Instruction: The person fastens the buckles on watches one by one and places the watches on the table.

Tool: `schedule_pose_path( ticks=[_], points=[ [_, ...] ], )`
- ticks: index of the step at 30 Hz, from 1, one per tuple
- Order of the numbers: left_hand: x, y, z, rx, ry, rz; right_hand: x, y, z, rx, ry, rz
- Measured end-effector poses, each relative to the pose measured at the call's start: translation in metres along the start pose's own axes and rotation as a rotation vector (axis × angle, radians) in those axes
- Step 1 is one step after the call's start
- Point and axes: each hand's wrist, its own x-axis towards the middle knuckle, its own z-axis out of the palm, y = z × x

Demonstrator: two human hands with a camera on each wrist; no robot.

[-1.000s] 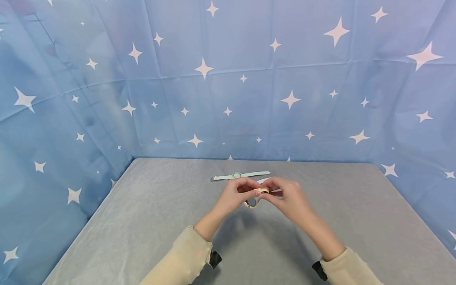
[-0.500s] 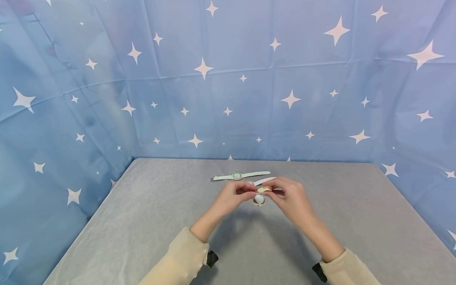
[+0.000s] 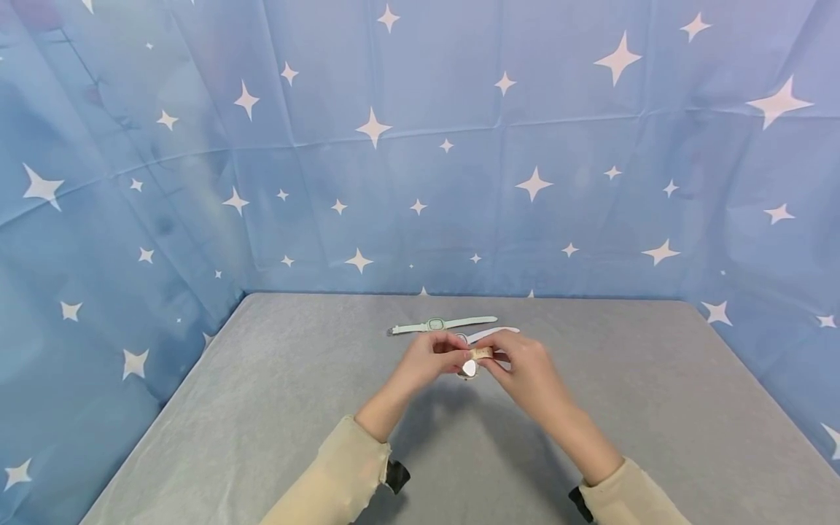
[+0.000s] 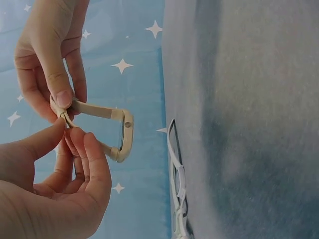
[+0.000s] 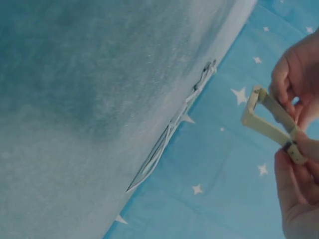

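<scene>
A cream wristwatch is held in the air above the table, its case hanging below the fingers with a bright reflection on it. The strap is bent into a loop, seen from the side in the left wrist view as a watch case with both strap halves running to the fingers. My left hand pinches the strap ends between thumb and fingers. From the other side my right hand pinches the strap near the same spot. Fingers partly hide the buckle area. In the right wrist view the looped wristwatch shows from its edge.
Behind the hands a pale green watch lies stretched out on the grey table. A white watch lies just in front of it, partly hidden by the hands. A blue star-patterned cloth rises behind the table.
The watch case has turned and shifted, and its bright round surface now shows. My right hand has moved slightly left, uncovering more of the white watch's strap. Both hands keep hold.
</scene>
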Motion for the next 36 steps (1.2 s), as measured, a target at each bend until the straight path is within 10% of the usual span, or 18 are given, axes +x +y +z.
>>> schedule_pose_path(
  ticks=[19, 29, 36],
  points=[
    [0.003, 0.001, -0.012, -0.088, -0.095, -0.087, 0.001, -0.002, -0.002, 0.024, -0.013, 0.058],
    [0.002, -0.004, -0.017, -0.079, -0.102, -0.056, -0.002, 0.001, -0.005, 0.083, 0.012, 0.084],
    [0.000, -0.010, -0.019, 0.004, -0.124, 0.080, 0.000, 0.006, -0.008, 0.171, 0.092, 0.142]
  ],
)
